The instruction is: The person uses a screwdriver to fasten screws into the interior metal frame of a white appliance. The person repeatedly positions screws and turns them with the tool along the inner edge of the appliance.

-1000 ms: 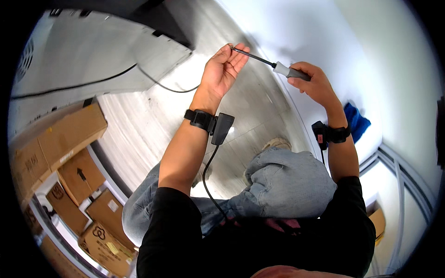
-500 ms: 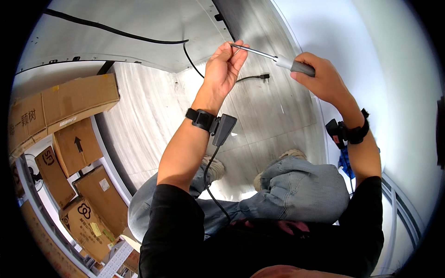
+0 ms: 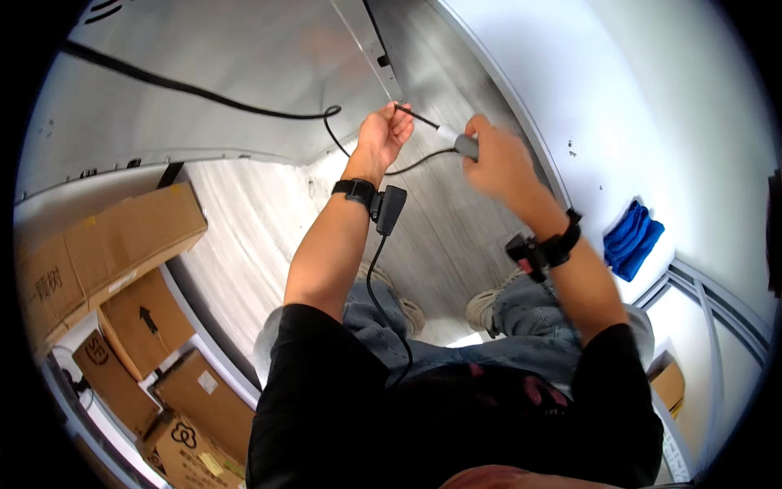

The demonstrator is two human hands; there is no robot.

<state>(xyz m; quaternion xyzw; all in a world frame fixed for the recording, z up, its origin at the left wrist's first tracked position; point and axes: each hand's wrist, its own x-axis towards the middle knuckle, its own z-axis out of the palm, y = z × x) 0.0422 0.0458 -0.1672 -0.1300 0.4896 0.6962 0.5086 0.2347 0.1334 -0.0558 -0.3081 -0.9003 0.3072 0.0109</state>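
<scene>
My right hand [image 3: 501,167], slightly blurred, is wrapped round the grey and white handle of a screwdriver [image 3: 447,134]. The dark shaft points up and left to my left hand [image 3: 383,137], whose thumb and fingers close around its tip. Whether a small screw sits between those fingertips cannot be made out. Both hands are near the lower right edge of a large grey metal panel [image 3: 236,69]. A black cable [image 3: 155,77] runs across that panel, loops near my left hand and continues behind my wrist.
Cardboard boxes [image 3: 134,232] are stacked on a shelf at the left. A white wall [image 3: 562,73] rises at the right, with a folded blue cloth [image 3: 633,240] beside it. Below my hands lies a pale wood-look floor [image 3: 244,212].
My right hand has moved left and a little down, bringing the screwdriver closer to the panel. My left hand has dropped slightly. The view has shifted, showing the blue cloth fully.
</scene>
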